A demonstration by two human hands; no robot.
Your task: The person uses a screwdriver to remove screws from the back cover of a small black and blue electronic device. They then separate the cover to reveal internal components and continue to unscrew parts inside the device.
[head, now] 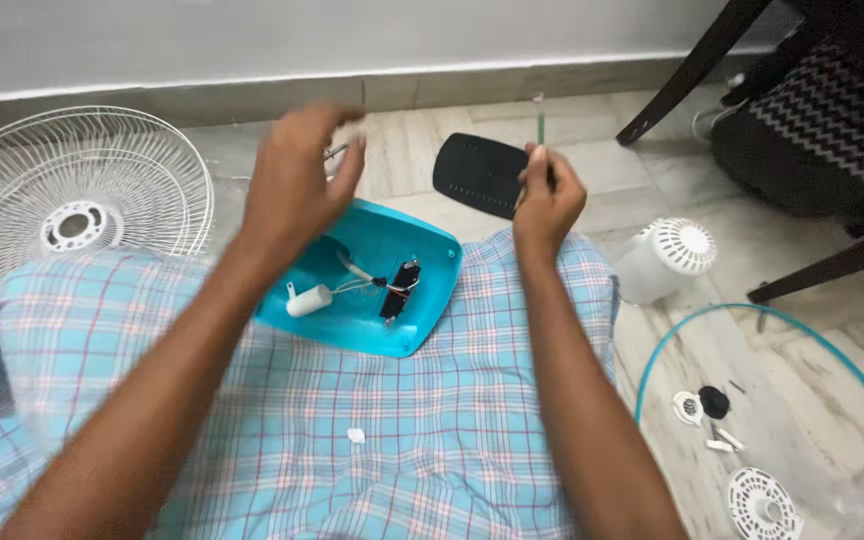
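Hands over an opened turquoise fan housing (367, 300) — it sits on the lap, on blue-and-pink checked cloth (352, 440).

Right hand (547, 195) pinches a thin green-handled screwdriver (538, 125) upright, fingers closed around it; left hand (297, 185) is blurred above the shell, fingers curled around something small I can't make out. Inside the glossy plastic shell: a white cylindrical capacitor (309, 300), thin wires, a black switch block (402, 288). On the marble floor — a black vented cover (477, 172), a white wire grille (72, 200), a white ribbed motor cap (664, 258), a turquoise ring (752, 340).
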